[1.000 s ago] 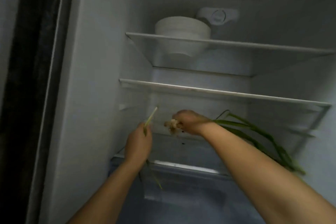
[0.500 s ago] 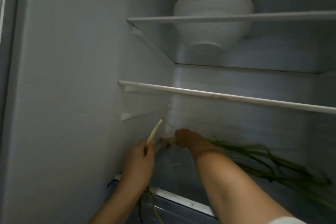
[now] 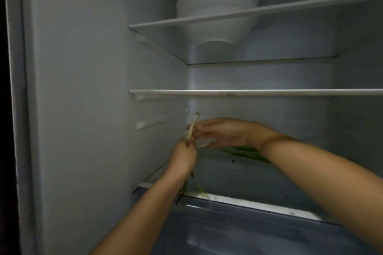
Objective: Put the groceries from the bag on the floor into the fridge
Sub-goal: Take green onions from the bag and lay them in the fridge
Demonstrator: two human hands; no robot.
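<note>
I am looking into the open fridge [image 3: 87, 109] from a head camera, both my bare arms reaching onto the lowest glass shelf [image 3: 259, 200]. My left hand [image 3: 183, 156], at about 7 o'clock from the middle of the view, has its fingers curled round a single spring onion stalk [image 3: 191, 127]; the pale end stands up toward 12 o'clock and the dark green leaves [image 3: 183, 189] hang below my wrist, over the shelf's front lip. My right hand [image 3: 222, 133] lies just to the 3 o'clock side of it, fingers straight and relaxed, resting flat over the pale ends of the spring onion bunch [image 3: 246, 152], which lies on the shelf with its greens running off toward 4 o'clock under my forearm.

What I think could go wrong: the hanging leaves could catch on the front lip or drape into the drawer [image 3: 248, 234] below, and later be pinched when it or the door closes. If I lift my flat hand carelessly, I could drag the loose bunch forward off the edge. The upright stalk sits near the left wall [image 3: 157, 80] and the small side ribs [image 3: 151, 123] at 9 o'clock, so it could snag there.

Room to move: the middle shelf [image 3: 255, 92] sits just above my hands, so there is little headroom. The shelf opens out toward 3 o'clock. A white bowl [image 3: 215, 10] stands on the top shelf [image 3: 248, 11], well apart from my hands
</note>
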